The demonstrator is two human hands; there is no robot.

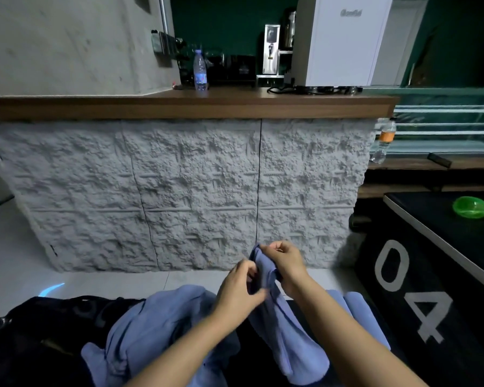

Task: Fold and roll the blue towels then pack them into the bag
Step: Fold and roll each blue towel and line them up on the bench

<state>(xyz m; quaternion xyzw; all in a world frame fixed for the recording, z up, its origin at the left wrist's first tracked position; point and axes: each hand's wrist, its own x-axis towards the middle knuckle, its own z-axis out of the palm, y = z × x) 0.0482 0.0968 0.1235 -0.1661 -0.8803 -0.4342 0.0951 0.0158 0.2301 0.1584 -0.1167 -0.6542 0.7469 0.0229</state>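
A blue towel (pixel 288 333) hangs lifted in front of me. My right hand (pixel 287 262) grips its top corner, and my left hand (pixel 242 289) pinches the cloth just below. A second blue towel (pixel 151 328) lies crumpled at lower left, partly under my left forearm. A rolled or folded blue towel (pixel 359 305) rests behind my right forearm, mostly hidden. The black bag (pixel 45 331) sits slumped at the lower left, with its opening hard to make out in the dark.
A rough grey stone counter front (pixel 196 191) with a wooden top (pixel 190 103) stands straight ahead. A black box (pixel 419 289) marked 04 is at the right, with a green plastic scoop (pixel 471 208) on top. Water bottles stand on the counter and on the right shelf.
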